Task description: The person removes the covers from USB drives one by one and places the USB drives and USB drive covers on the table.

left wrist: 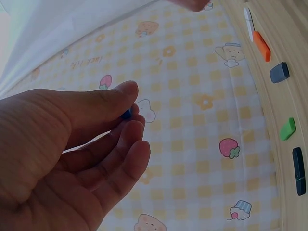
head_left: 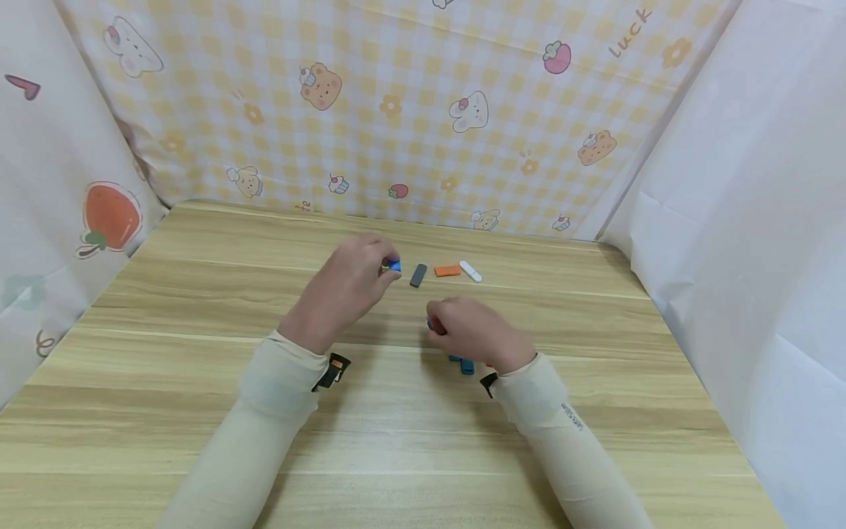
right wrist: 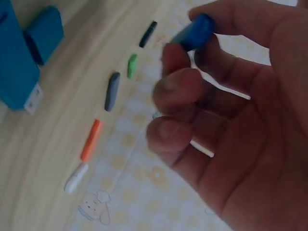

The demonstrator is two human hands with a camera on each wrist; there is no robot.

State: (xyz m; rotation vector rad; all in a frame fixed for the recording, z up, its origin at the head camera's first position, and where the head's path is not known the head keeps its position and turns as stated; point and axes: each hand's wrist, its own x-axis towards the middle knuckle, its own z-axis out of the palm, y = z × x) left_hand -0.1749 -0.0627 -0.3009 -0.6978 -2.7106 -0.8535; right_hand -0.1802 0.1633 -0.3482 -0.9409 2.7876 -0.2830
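Note:
My left hand (head_left: 350, 283) pinches a small bright blue piece (head_left: 394, 265) between thumb and fingertips, above the back of the table. Most of that piece is hidden by the fingers in the left wrist view. My right hand (head_left: 479, 330), nearer the front, pinches another small blue piece (right wrist: 195, 32) between thumb and forefinger, its other fingers curled. Below the right hand lie a teal-blue USB stick (right wrist: 17, 57) with a bare metal plug and a matching blue cap-like piece (right wrist: 44, 34). I cannot tell exactly what either held piece is.
Along the back of the wooden table (head_left: 218, 272) runs a row: a white stick (head_left: 471, 271), an orange block (head_left: 447, 271), a dark grey piece (head_left: 418, 275), a green piece (left wrist: 288, 129) and a black stick (left wrist: 299, 171). A checked curtain (head_left: 396, 147) hangs behind.

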